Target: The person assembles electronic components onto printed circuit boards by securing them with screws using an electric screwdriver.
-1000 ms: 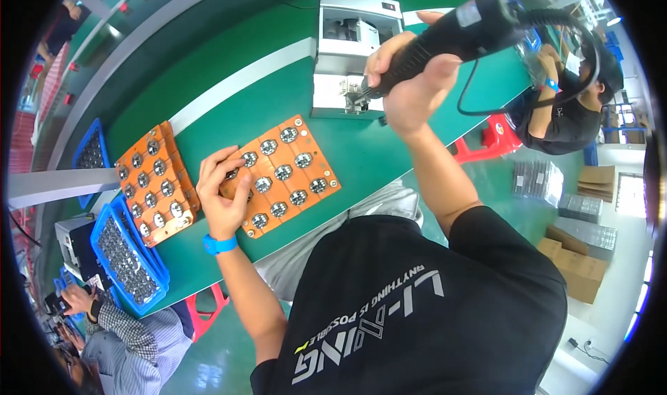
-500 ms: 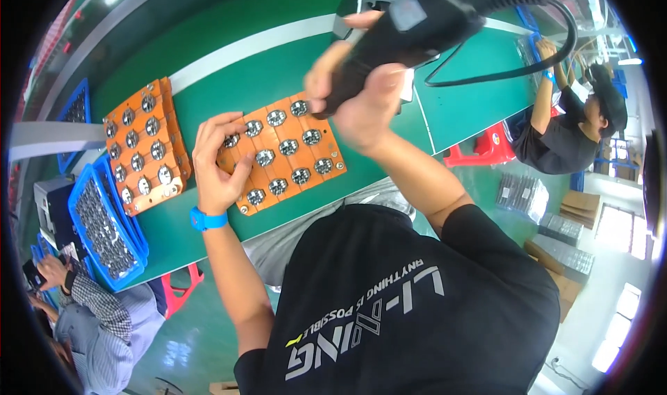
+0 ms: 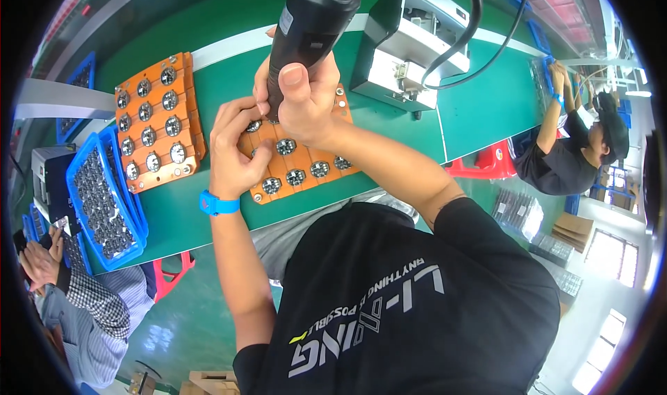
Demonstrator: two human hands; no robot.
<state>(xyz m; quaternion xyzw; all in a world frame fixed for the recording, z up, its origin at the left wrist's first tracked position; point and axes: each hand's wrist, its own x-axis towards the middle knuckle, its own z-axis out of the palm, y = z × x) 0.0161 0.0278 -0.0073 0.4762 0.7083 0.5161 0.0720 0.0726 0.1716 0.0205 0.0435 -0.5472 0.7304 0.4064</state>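
Driver (image 3: 306, 40), black, corded: clasped in right hand (image 3: 306, 103), nose down over orange plate (image 3: 303, 160); tip contact hidden. Left hand (image 3: 236, 148): fingers and thumb spread on plate's left side, close beside right hand. Plate: on green table (image 3: 174, 214), before wearer. Round modules (image 3: 285, 146): seated where plate shows; remainder covered by hands. Progress, judged: loading done, fastening in hand; count finished or left unreadable. Stacked plates (image 3: 163, 143), left: loaded, fastening unclear.

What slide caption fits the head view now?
Right grip on a black handheld tool over an orange tray of round parts; left grip at the tray's left side.
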